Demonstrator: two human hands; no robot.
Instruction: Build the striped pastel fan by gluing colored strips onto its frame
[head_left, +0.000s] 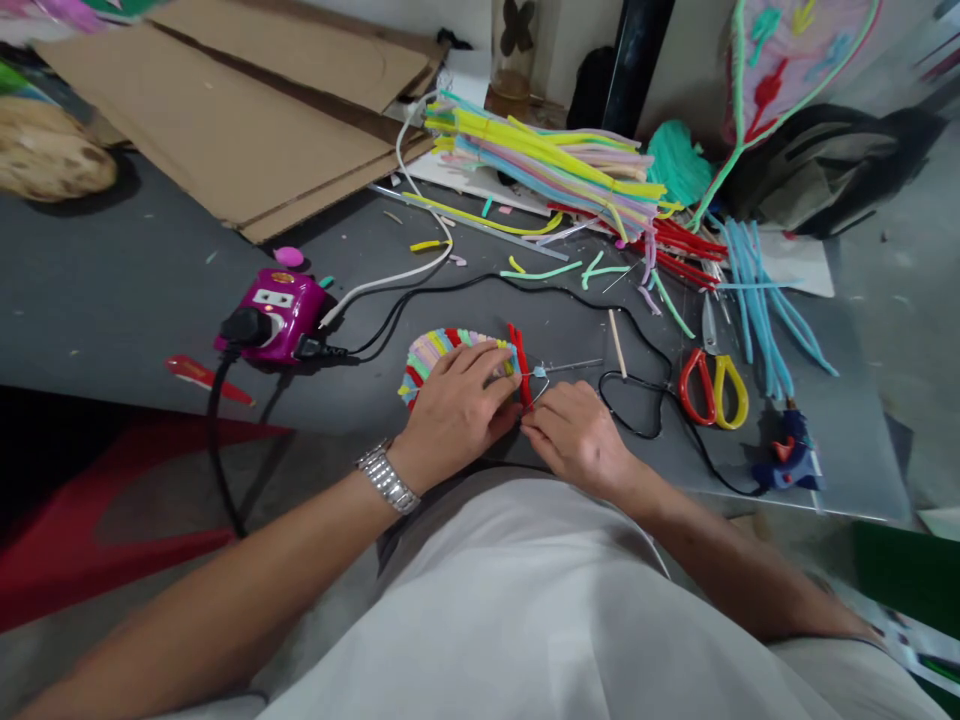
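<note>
A striped piece of pipe cleaners [424,352] in many colours lies at the front edge of the grey table. My left hand [459,402], with a metal watch on the wrist, covers its middle and presses it, thumb and fingers closed near its right end. Red pipe cleaners [523,368] stand crosswise at that end, on thin wire. My right hand [571,432] is closed, its fingertips pinched at the lower end of the red pipe cleaners. A thin rod [574,367] with a small pale blue bit sticks out to the right, above this hand.
Scissors [712,385] and a blue glue gun [791,460] with a black cord lie to the right. A purple power socket [279,312] stands at left near a red cutter [210,380]. Behind are bundled pipe cleaners [555,160] and cardboard sheets [247,120].
</note>
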